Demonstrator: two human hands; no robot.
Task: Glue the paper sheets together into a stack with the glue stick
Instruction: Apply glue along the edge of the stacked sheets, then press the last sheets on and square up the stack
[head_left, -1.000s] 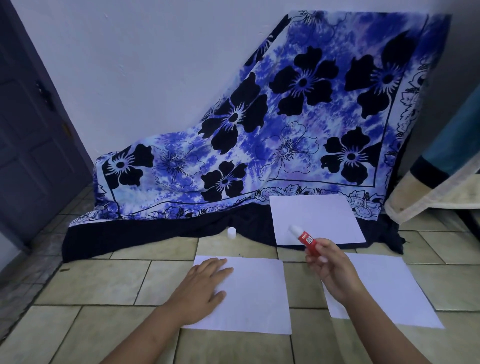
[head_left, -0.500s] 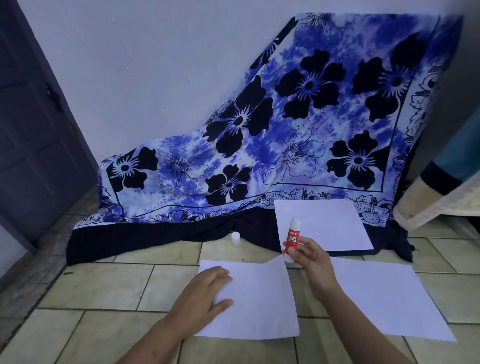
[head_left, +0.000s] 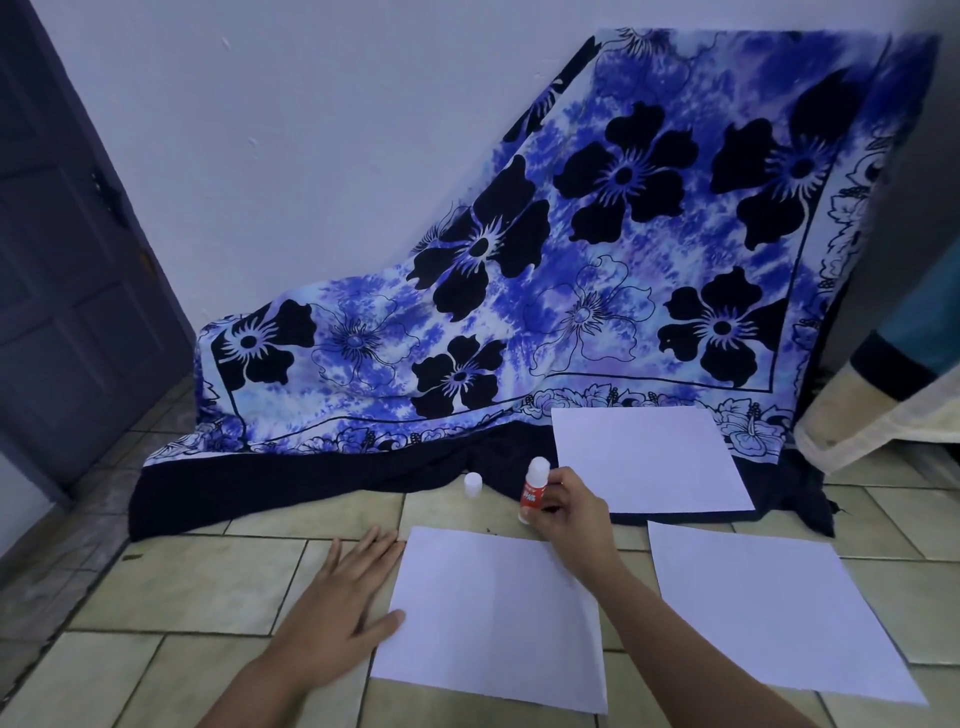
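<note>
Backdrop first: blue floral cloth (head_left: 571, 291) draped down the far wall, dark hem spilling onto the tiled floor (head_left: 182, 582). On that floor, three white sheets, none overlapping, so no stack begun: far sheet (head_left: 649, 457) lying partly on the cloth's hem, right sheet (head_left: 769, 613) near and right, middle sheet (head_left: 493, 618) nearest and apparently the one being worked. Left hand (head_left: 343, 608) flat and spread on the tiles at the middle sheet's left edge, thumb touching that edge, fingers straight, steadying rather than gripping. Right hand (head_left: 571, 514) curled round the glue stick (head_left: 532, 491), pinching its red-labelled barrel upright just beyond the middle sheet's far right corner; lower end down by the floor, hard to tell whether touching paper. Small white cap (head_left: 472, 484) off, standing on the tiles just left of the stick, beside the hem. Judged step: opening the first glue pass, starting at a corner. Next move likely calls for bringing the tip onto the paper and drawing it along the edges with light, even pressure, left hand pinning the sheet against sliding, then lifting a neighbouring sheet and squaring it on top
</note>
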